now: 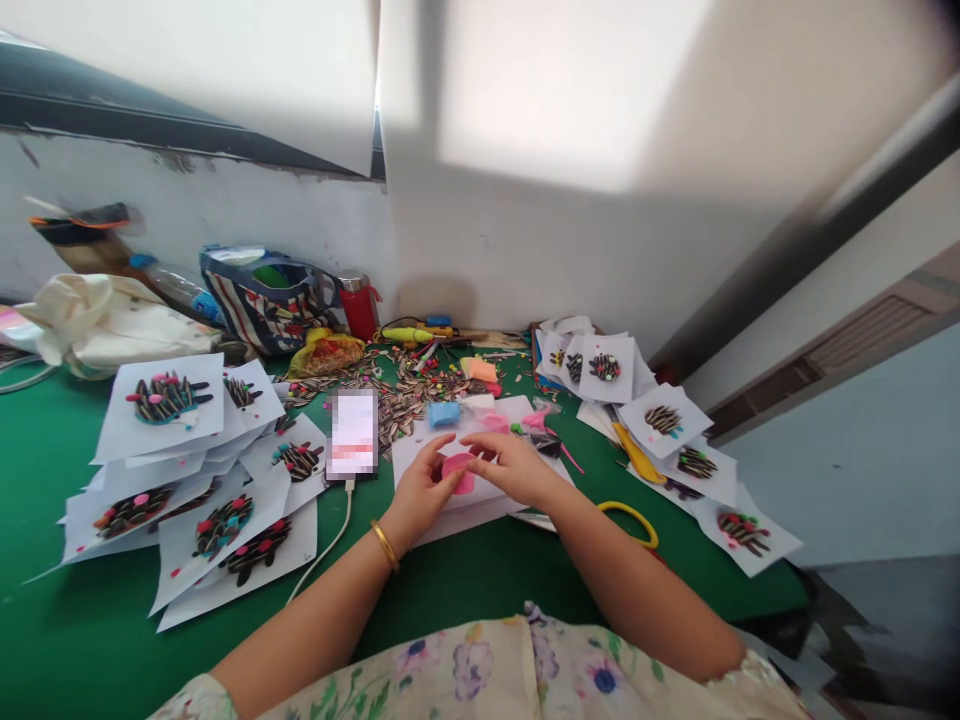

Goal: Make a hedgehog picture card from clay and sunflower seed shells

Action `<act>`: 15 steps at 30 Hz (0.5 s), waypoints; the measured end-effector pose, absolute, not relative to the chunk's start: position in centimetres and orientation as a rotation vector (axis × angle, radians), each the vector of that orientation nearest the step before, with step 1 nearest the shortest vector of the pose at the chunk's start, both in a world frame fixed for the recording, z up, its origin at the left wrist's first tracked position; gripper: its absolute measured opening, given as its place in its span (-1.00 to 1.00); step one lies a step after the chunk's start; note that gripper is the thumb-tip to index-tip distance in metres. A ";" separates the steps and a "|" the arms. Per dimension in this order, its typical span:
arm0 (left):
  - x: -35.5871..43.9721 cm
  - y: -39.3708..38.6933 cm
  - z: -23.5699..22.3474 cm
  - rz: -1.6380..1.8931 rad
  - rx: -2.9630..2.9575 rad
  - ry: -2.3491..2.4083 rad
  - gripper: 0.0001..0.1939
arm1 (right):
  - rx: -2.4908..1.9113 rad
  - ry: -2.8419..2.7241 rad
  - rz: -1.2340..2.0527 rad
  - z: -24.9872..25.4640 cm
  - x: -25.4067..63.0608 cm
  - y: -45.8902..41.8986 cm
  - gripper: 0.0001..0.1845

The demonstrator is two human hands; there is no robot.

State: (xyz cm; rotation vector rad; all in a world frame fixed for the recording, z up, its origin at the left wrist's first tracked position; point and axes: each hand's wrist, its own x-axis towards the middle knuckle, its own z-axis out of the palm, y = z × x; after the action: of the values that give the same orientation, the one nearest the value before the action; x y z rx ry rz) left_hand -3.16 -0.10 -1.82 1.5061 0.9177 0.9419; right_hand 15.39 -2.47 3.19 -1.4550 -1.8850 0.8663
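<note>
Both my hands meet over a white sheet of paper [420,452] on the green table [465,570]. My left hand [421,492], with a gold bangle at the wrist, has its fingers curled against a flat pink piece of clay [459,470]. My right hand [510,462] lies over the same pink clay from the right, fingers bent and pressing on it. A blue clay block [444,413] and small pink clay bits [496,422] lie just beyond my fingers.
A phone [352,434] on a white cable lies left of my hands. Sunflower seeds [405,395] are heaped behind. Paper sheets with seed pictures [225,520] pile up at left and right [667,420]. Yellow scissors [634,455], a striped bag [262,300] and a red flask [358,303] stand about.
</note>
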 end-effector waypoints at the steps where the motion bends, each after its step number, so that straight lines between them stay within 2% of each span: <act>1: -3.2 -0.1 -1.8 0.943 1.498 0.905 -0.43 | -1.457 -1.861 0.900 2.9 15.2 -2.3 -0.74; 5: -3.4 0.3 -2.1 1.022 1.361 0.853 -0.40 | -1.562 -1.676 0.932 1.2 15.6 -1.5 -0.87; 9: -3.2 0.7 -2.6 1.035 1.307 0.859 -0.51 | -1.508 -1.639 1.004 0.1 16.1 -1.6 -0.79; 12: -2.9 0.8 -2.8 1.032 1.350 0.902 -0.62 | -1.491 -1.747 0.886 0.1 16.3 -1.7 -0.83; 15: -2.8 0.7 -3.0 1.033 1.402 0.920 -0.63 | -1.546 -1.713 0.811 0.0 16.4 -1.7 -0.83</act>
State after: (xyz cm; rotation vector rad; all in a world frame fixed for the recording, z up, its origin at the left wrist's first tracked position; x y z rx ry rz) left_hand -2.83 0.73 -2.99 1.4017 0.9195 1.0329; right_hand 16.40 -1.69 0.05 -1.5464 -1.7132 0.8107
